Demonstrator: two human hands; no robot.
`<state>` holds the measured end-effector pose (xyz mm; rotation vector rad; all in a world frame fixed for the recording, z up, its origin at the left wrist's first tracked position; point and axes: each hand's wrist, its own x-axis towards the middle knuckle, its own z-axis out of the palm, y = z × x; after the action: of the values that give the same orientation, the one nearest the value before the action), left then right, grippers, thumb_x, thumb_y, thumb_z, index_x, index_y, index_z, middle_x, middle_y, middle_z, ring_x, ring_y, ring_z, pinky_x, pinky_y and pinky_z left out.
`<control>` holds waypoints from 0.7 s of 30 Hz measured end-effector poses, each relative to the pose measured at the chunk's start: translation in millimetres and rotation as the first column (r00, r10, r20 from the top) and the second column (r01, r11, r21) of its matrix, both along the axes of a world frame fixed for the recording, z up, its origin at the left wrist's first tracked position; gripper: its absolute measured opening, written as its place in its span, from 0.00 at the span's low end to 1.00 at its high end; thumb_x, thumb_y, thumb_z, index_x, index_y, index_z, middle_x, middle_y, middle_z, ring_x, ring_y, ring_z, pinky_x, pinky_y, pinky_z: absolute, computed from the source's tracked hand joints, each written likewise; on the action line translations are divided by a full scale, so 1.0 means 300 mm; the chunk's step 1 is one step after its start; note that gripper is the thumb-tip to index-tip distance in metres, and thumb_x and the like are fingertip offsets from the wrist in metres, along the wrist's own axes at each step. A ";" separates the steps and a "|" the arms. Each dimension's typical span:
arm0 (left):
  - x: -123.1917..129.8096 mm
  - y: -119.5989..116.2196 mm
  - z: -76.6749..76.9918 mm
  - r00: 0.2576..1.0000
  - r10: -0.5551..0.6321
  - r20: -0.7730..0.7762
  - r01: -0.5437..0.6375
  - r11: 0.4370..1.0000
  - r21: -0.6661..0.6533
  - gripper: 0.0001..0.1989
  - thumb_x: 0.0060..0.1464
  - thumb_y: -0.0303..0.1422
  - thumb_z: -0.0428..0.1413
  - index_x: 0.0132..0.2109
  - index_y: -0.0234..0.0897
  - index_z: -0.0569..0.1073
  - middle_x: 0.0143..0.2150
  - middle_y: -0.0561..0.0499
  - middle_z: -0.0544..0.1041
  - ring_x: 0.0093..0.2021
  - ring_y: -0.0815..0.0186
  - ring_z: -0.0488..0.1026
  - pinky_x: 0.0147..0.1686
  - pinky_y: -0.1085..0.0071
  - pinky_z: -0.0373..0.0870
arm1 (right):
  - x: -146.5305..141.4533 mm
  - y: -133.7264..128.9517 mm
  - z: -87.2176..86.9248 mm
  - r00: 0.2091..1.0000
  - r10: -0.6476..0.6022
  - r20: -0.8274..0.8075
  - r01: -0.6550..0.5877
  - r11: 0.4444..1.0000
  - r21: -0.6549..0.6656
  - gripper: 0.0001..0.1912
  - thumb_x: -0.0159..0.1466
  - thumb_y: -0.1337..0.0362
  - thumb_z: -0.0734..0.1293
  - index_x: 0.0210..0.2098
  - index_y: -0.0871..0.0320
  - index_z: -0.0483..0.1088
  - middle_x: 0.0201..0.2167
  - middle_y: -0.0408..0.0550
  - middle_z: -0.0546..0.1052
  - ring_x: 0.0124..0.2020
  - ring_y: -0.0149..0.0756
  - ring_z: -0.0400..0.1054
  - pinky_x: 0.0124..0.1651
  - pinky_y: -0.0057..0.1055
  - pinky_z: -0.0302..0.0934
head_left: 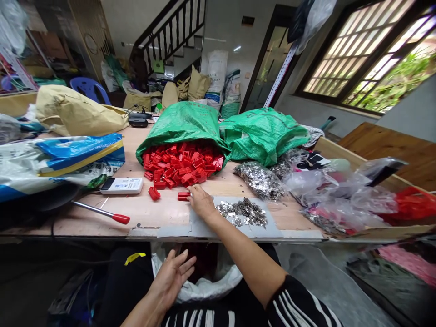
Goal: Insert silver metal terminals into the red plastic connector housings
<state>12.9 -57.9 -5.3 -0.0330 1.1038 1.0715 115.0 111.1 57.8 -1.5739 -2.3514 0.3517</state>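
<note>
My right hand (201,201) reaches over the table, its fingertips closed at the end of a single red plastic piece (183,196). Beyond it, many red pieces (185,165) spill from the mouth of a green sack (185,121). Just right of that hand, small silvery metal parts (247,212) lie on a grey sheet (200,227). Below the table edge, my left hand (173,274) is palm up with its fingers spread and nothing in it, over the rim of an open white sack (218,290) on my lap.
A red-tipped metal lever (120,219) juts out at the left, near a white device (121,185). Plastic bags of metal parts (260,180) lie right of centre, beside a second green sack (267,131). A wooden-edged tray (344,152) holds more bags.
</note>
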 end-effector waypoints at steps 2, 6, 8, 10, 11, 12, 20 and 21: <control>-0.011 -0.003 0.008 0.999 -0.037 0.018 0.037 0.999 0.020 0.28 0.50 0.24 0.62 0.55 0.39 0.60 0.50 0.42 0.74 0.44 0.55 0.79 0.48 0.61 0.72 | -0.021 0.027 -0.005 1.000 0.004 -0.002 -0.004 1.000 -0.016 0.15 0.65 0.66 0.64 0.51 0.56 0.67 0.48 0.52 0.70 0.47 0.39 0.68 0.47 0.33 0.60; -0.046 0.001 0.025 0.984 -0.138 0.108 0.126 0.986 0.113 0.17 0.54 0.29 0.59 0.51 0.33 0.68 0.49 0.38 0.77 0.44 0.56 0.79 0.47 0.63 0.72 | -0.016 0.006 0.005 0.999 0.033 -0.036 -0.034 0.999 -0.022 0.11 0.65 0.65 0.64 0.47 0.56 0.70 0.46 0.50 0.72 0.46 0.37 0.67 0.48 0.32 0.60; -0.064 0.007 0.035 0.980 -0.137 0.146 0.114 0.982 0.152 0.16 0.56 0.33 0.57 0.50 0.33 0.70 0.47 0.38 0.78 0.43 0.57 0.79 0.47 0.62 0.73 | 0.013 -0.045 0.021 0.990 0.097 -0.106 -0.099 0.995 -0.014 0.11 0.65 0.66 0.64 0.47 0.56 0.70 0.46 0.49 0.73 0.47 0.35 0.67 0.49 0.30 0.59; -0.080 0.012 0.045 0.978 -0.107 0.182 0.075 0.982 0.175 0.16 0.57 0.38 0.55 0.49 0.33 0.70 0.44 0.40 0.79 0.41 0.59 0.79 0.44 0.62 0.74 | 0.059 -0.118 0.039 0.947 0.232 -0.222 -0.242 0.970 -0.020 0.10 0.64 0.67 0.65 0.45 0.56 0.72 0.44 0.48 0.74 0.46 0.34 0.68 0.49 0.29 0.59; -0.085 0.013 0.051 0.976 -0.098 0.195 0.061 0.981 0.184 0.17 0.58 0.40 0.54 0.49 0.33 0.71 0.42 0.41 0.80 0.39 0.59 0.79 0.42 0.63 0.75 | 0.086 -0.159 0.047 0.915 0.307 -0.261 -0.329 0.943 -0.042 0.09 0.63 0.67 0.65 0.43 0.56 0.73 0.42 0.47 0.74 0.44 0.34 0.68 0.48 0.28 0.59; -0.087 0.012 0.058 0.974 -0.102 0.204 0.060 0.978 0.201 0.18 0.58 0.42 0.54 0.49 0.34 0.71 0.41 0.41 0.80 0.38 0.60 0.79 0.39 0.65 0.75 | 0.112 -0.203 0.053 0.888 0.360 -0.286 -0.393 0.917 -0.065 0.09 0.63 0.68 0.65 0.43 0.55 0.73 0.42 0.47 0.75 0.43 0.33 0.69 0.48 0.28 0.60; -0.011 -0.035 0.100 0.899 -0.425 -0.106 0.432 0.819 0.378 0.20 0.42 0.30 0.67 0.44 0.35 0.73 0.34 0.48 0.77 0.26 0.67 0.75 0.25 0.74 0.72 | 0.249 -0.446 0.033 0.877 0.353 -0.327 -0.429 0.881 -0.201 0.11 0.61 0.69 0.66 0.43 0.54 0.73 0.39 0.44 0.76 0.41 0.33 0.70 0.44 0.26 0.60; -0.002 -0.040 0.102 0.890 -0.441 -0.113 0.449 0.811 0.375 0.20 0.41 0.29 0.68 0.43 0.35 0.73 0.34 0.48 0.77 0.26 0.67 0.75 0.25 0.74 0.72 | 0.269 -0.452 0.026 0.885 0.299 -0.357 -0.386 0.899 -0.206 0.10 0.61 0.69 0.67 0.43 0.54 0.73 0.39 0.44 0.76 0.40 0.33 0.70 0.43 0.25 0.60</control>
<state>12.2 -69.9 25.2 0.5390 0.8367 0.8441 195.9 -24.4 65.7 -1.0771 -2.3871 0.9705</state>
